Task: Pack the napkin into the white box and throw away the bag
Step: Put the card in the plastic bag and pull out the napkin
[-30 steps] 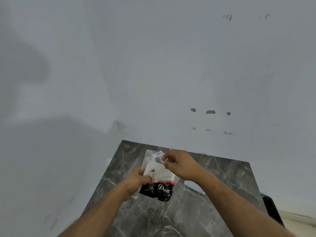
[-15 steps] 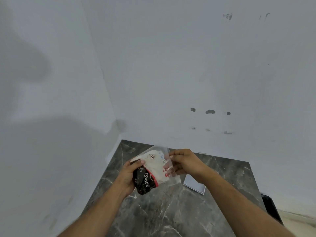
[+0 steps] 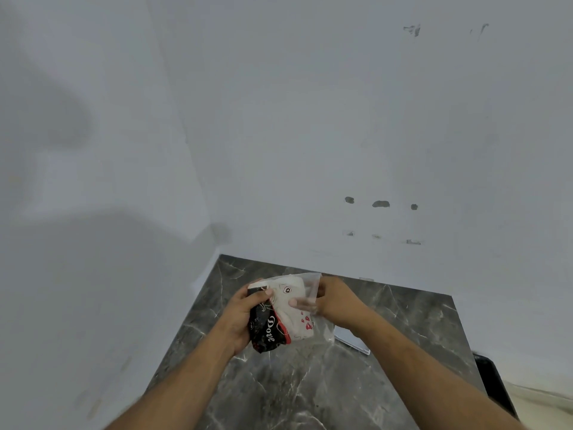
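A clear plastic bag [image 3: 322,332] holds a folded napkin pack [image 3: 290,308], white with red hearts and a black "Dove" end. I hold it above the dark marble table [image 3: 294,389]. My left hand [image 3: 243,318] grips the black end of the pack through the bag. My right hand [image 3: 333,301] pinches the bag's open edge, with fingers showing through the plastic against the napkin. A flat white box [image 3: 352,339] lies on the table under my right wrist, mostly hidden.
The table stands in a corner between two pale walls [image 3: 310,150]. A dark object [image 3: 493,386] sits low beyond the table's right edge. The table's near half shows bare marble.
The bag has turned from upright to lying sideways, black end toward my left. My right hand has shifted from the top edge into the bag's opening; both hands stay near the same spot.
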